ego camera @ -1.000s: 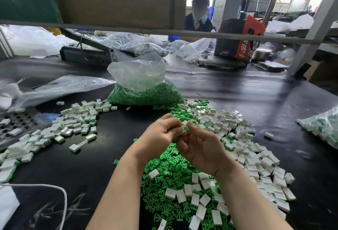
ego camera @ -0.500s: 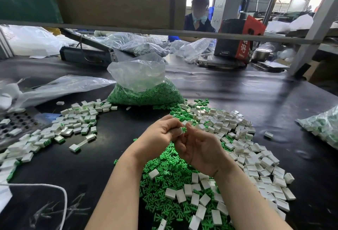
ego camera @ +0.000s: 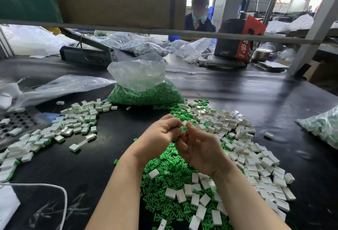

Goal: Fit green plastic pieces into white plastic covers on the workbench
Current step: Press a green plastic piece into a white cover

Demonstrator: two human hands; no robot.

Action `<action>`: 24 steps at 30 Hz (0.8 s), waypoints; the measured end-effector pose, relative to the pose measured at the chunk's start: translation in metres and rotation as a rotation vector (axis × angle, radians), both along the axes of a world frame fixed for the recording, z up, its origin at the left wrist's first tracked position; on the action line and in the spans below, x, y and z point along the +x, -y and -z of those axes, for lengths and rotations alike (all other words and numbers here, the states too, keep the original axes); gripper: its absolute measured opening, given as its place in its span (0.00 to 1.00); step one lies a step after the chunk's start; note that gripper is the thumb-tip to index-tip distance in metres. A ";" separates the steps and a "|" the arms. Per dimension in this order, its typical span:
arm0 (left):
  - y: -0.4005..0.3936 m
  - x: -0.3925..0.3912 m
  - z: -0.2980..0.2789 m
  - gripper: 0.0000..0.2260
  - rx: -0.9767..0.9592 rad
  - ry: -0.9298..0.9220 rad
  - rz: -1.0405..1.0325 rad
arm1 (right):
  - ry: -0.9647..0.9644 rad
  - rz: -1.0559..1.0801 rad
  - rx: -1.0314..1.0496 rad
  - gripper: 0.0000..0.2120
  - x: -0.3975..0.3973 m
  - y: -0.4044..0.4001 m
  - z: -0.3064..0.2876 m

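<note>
My left hand [ego camera: 161, 134] and my right hand [ego camera: 199, 149] meet over the middle of the black workbench. The left fingers pinch a small white cover [ego camera: 182, 130]. A green piece [ego camera: 185, 128] sits at its right end, pinched by my right fingertips. Beneath my hands lies a heap of loose green pieces [ego camera: 170, 176], with white covers [ego camera: 243, 138] scattered over it and to the right. A spread of covers with green showing in them [ego camera: 73, 123] lies to the left.
A clear bag of green pieces [ego camera: 144, 92] stands behind my hands. A bag of fitted parts [ego camera: 323, 125] lies at the right edge. A perforated tray [ego camera: 16, 122] sits far left, a white cord [ego camera: 54, 189] near left. Another person sits beyond the bench.
My hands have stayed together over the pile, shifting only slightly. The green piece has come down against the white cover's end.
</note>
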State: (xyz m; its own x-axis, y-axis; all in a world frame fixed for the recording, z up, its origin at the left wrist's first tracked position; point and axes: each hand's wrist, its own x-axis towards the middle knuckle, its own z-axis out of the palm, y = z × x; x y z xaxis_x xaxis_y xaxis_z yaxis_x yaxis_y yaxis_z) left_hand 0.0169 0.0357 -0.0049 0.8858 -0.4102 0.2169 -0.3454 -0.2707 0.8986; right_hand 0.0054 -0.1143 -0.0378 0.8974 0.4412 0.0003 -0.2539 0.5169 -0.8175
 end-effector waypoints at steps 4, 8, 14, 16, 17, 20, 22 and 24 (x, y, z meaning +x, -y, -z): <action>-0.001 0.000 0.000 0.06 0.011 0.004 -0.001 | 0.004 -0.006 -0.002 0.11 0.001 0.000 0.001; -0.001 -0.001 -0.001 0.06 0.014 -0.003 -0.002 | 0.008 -0.009 -0.006 0.12 0.001 0.001 0.001; -0.001 -0.001 0.000 0.08 0.029 -0.017 -0.006 | 0.016 -0.017 -0.031 0.11 0.001 0.001 0.001; -0.002 -0.001 0.000 0.07 0.015 -0.027 -0.007 | 0.011 -0.014 -0.021 0.11 0.001 0.000 0.001; -0.002 -0.001 0.000 0.07 0.005 -0.031 -0.009 | 0.009 -0.013 -0.019 0.12 0.000 0.000 0.001; -0.002 -0.001 0.000 0.07 -0.002 -0.031 -0.008 | -0.003 -0.007 -0.037 0.14 0.000 -0.001 0.001; -0.002 -0.002 0.000 0.07 -0.005 -0.033 -0.005 | -0.004 -0.011 -0.053 0.15 0.000 -0.001 0.001; -0.001 -0.002 -0.001 0.07 -0.012 -0.034 0.000 | -0.001 -0.018 -0.054 0.15 0.000 -0.001 0.001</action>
